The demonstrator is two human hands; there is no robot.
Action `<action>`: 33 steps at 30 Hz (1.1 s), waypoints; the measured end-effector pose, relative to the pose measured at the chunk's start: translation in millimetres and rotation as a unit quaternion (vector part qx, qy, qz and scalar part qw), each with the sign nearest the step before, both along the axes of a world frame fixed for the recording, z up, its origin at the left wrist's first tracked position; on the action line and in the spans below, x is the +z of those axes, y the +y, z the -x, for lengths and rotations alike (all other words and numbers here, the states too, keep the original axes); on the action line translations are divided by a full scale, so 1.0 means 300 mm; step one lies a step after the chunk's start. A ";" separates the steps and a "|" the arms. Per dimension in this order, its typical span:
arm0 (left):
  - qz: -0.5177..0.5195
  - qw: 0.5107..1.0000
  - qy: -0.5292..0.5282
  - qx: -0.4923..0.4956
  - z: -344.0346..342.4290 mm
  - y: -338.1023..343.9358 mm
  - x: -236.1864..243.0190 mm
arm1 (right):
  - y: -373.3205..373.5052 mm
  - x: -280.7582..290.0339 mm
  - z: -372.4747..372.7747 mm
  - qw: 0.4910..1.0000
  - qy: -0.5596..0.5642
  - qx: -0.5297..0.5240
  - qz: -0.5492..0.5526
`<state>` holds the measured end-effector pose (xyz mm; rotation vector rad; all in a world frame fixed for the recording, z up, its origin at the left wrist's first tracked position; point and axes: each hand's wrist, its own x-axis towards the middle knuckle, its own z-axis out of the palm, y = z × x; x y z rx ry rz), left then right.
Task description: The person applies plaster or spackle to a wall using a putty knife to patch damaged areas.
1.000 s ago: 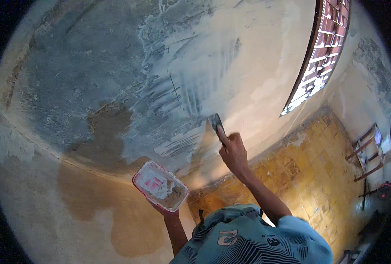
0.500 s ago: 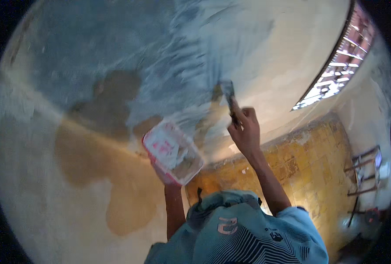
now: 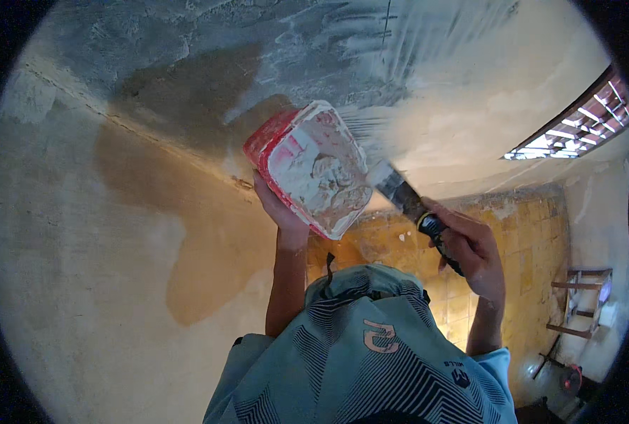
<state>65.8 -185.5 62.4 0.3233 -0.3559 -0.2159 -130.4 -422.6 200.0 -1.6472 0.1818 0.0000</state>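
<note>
Rough plaster covers the far wall [image 3: 449, 106], dark grey and scratched toward the left, with pale streaks spread over it toward the right. A cracked seam runs between it and the beige left wall [image 3: 81, 261], and a brown shadow [image 3: 212, 261] falls across both. At the far right, bright light comes through a barred window [image 3: 583, 127]. Yellow-brown tiles make up the floor [image 3: 533, 240], where a wooden frame like a stool [image 3: 576, 333] stands at the right; nearer on that side is a round, red and dark object [image 3: 572, 380], too small to identify.

At the centre, well away from the stool, a red tub [image 3: 261, 138] is held up in front of the wall, tilted, its open mouth facing the viewer. White smears coat its rim and inside, and a thick lump of off-white paste [image 3: 328, 173] lies in it toward the right. Of the two hands, the left hand [image 3: 280, 208] is curled against the near left side of the tub, supporting it; some fingers are hidden behind. The right hand [image 3: 470, 247] is closed around the black handle of a scraper [image 3: 406, 198], with the index finger laid forward along it. The scraper points far and left, its white-smeared blade end just beside the tub's right rim; whether they touch cannot be told. Nearest is the person's teal, dark-striped shirt [image 3: 342, 353].
</note>
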 end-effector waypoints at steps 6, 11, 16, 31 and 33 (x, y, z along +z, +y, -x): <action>-0.074 0.963 0.255 0.054 0.005 -0.027 0.078 | 0.018 0.160 -0.055 0.937 0.015 0.167 0.307; -0.170 0.978 0.048 0.107 -0.006 0.006 -0.080 | 0.061 0.163 -0.091 0.906 -0.010 0.212 0.367; -0.228 0.963 -0.001 0.143 0.034 0.006 -0.047 | 0.099 0.167 -0.139 0.855 0.030 0.256 0.449; 0.085 0.992 0.000 -0.091 0.013 -0.053 -0.016 | 0.116 0.046 -0.197 0.883 0.003 0.243 0.401; 0.094 0.991 -0.005 -0.098 0.031 -0.077 -0.012 | 0.111 -0.005 -0.208 0.871 -0.071 0.212 0.438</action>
